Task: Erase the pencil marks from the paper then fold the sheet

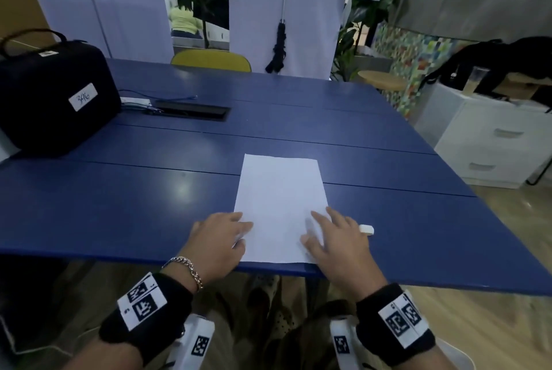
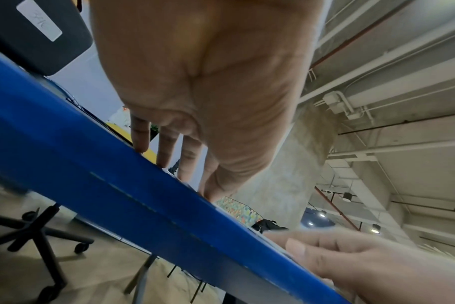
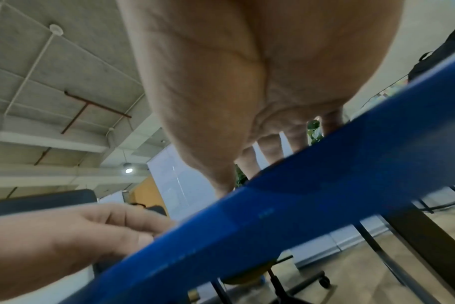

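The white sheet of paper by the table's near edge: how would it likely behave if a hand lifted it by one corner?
The white sheet of paper lies thin and flat on the blue table, so it probably droops. It likely slides easily on that glossy top. Both hands, left hand and right hand, rest on it, probably steadying it.

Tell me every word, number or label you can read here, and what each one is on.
"346": handwritten on the white label on the black case; the same label is too blurred to read in the left wrist view.
Small white tag on the case's top: too small to read.
Black-and-white square code markers on the wristbands: patterns, not words.
Sheet of paper: no legible writing.
White eraser: no visible text.
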Demonstrator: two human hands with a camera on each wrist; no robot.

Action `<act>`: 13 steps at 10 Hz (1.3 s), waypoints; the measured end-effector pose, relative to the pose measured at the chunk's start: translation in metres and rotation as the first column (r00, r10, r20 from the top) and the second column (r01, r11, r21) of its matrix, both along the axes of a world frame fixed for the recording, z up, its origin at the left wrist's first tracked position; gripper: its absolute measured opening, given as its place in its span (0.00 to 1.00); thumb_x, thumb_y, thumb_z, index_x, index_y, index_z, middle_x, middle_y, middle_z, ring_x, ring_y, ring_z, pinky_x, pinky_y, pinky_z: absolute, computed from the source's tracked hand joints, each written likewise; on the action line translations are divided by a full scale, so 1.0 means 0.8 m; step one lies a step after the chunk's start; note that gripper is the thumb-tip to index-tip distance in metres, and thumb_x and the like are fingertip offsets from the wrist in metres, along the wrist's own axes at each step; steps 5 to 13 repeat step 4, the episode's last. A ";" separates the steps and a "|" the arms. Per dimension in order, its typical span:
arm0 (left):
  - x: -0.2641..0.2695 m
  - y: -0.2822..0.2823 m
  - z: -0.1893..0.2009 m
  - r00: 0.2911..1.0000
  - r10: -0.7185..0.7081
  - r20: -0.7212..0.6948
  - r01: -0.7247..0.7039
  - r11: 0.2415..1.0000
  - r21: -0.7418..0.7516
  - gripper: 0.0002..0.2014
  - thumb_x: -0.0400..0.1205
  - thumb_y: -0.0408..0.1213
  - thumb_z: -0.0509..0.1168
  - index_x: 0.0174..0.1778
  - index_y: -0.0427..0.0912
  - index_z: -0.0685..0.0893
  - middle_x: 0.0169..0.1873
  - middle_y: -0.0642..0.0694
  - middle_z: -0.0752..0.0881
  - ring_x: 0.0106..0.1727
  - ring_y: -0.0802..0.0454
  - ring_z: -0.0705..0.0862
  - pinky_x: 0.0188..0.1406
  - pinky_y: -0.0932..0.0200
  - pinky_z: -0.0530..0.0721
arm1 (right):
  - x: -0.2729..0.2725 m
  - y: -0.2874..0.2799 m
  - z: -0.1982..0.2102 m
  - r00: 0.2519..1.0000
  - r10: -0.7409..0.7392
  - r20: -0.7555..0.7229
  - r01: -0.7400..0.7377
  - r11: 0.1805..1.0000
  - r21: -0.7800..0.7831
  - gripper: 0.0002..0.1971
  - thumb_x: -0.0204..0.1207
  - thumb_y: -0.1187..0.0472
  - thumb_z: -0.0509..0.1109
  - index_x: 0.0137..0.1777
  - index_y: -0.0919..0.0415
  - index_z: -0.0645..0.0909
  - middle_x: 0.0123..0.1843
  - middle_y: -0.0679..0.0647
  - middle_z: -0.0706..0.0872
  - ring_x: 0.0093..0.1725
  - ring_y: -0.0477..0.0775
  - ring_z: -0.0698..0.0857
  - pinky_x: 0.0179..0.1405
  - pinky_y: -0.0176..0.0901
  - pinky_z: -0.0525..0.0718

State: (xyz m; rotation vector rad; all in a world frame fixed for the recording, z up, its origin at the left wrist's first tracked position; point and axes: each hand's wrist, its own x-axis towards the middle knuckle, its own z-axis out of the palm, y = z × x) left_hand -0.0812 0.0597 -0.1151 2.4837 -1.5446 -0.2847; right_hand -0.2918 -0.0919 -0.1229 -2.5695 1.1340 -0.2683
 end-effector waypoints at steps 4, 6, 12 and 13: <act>0.018 0.006 -0.005 0.963 0.137 -0.234 -0.200 0.941 -0.273 0.21 0.85 0.44 0.70 0.75 0.51 0.85 0.71 0.50 0.87 0.70 0.51 0.84 0.72 0.56 0.78 | -0.003 0.021 -0.022 0.993 0.073 -0.096 -0.083 0.991 -0.104 0.29 0.91 0.40 0.41 0.90 0.44 0.53 0.93 0.48 0.53 0.91 0.54 0.52 0.88 0.61 0.52; 0.018 0.006 -0.005 0.963 0.137 -0.234 -0.200 0.941 -0.273 0.21 0.85 0.44 0.70 0.75 0.51 0.85 0.71 0.50 0.87 0.70 0.51 0.84 0.72 0.56 0.78 | -0.003 0.021 -0.022 0.993 0.073 -0.096 -0.083 0.991 -0.104 0.29 0.91 0.40 0.41 0.90 0.44 0.53 0.93 0.48 0.53 0.91 0.54 0.52 0.88 0.61 0.52; 0.018 0.006 -0.005 0.963 0.137 -0.234 -0.200 0.941 -0.273 0.21 0.85 0.44 0.70 0.75 0.51 0.85 0.71 0.50 0.87 0.70 0.51 0.84 0.72 0.56 0.78 | -0.003 0.021 -0.022 0.993 0.073 -0.096 -0.083 0.991 -0.104 0.29 0.91 0.40 0.41 0.90 0.44 0.53 0.93 0.48 0.53 0.91 0.54 0.52 0.88 0.61 0.52; 0.018 0.006 -0.005 0.963 0.137 -0.234 -0.200 0.941 -0.273 0.21 0.85 0.44 0.70 0.75 0.51 0.85 0.71 0.50 0.87 0.70 0.51 0.84 0.72 0.56 0.78 | -0.003 0.021 -0.022 0.993 0.073 -0.096 -0.083 0.991 -0.104 0.29 0.91 0.40 0.41 0.90 0.44 0.53 0.93 0.48 0.53 0.91 0.54 0.52 0.88 0.61 0.52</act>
